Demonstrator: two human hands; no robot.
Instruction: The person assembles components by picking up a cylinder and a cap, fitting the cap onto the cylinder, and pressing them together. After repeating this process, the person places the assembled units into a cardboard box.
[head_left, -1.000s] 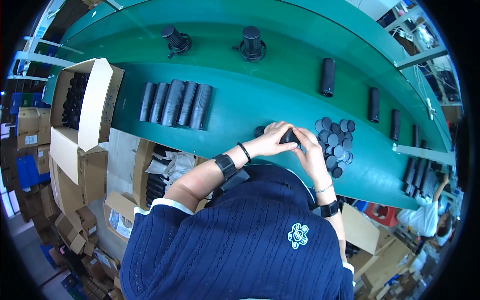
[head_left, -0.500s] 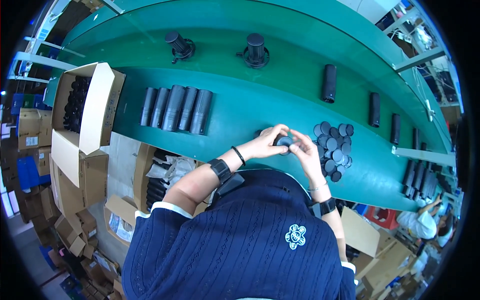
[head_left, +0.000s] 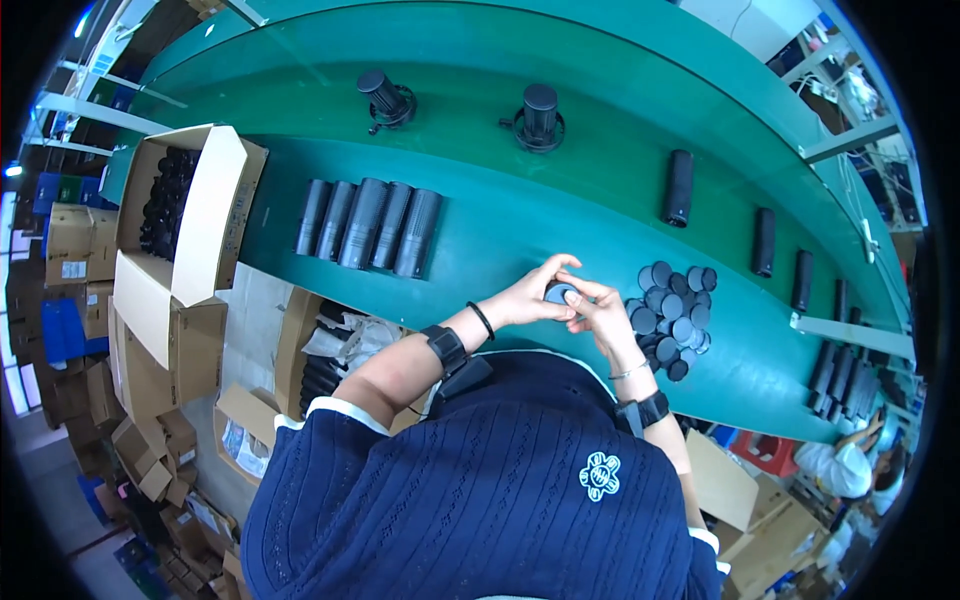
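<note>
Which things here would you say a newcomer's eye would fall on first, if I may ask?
Probably the round dark piece held between the left hand and right hand, over the green bench. Next come the loose pile of dark discs to the right and five black cylinders lined up side by side on the left.

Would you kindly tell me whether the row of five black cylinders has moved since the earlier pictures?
No, the five black cylinders keep their place against the near edge of the green table; only the whole view has shifted.
</note>
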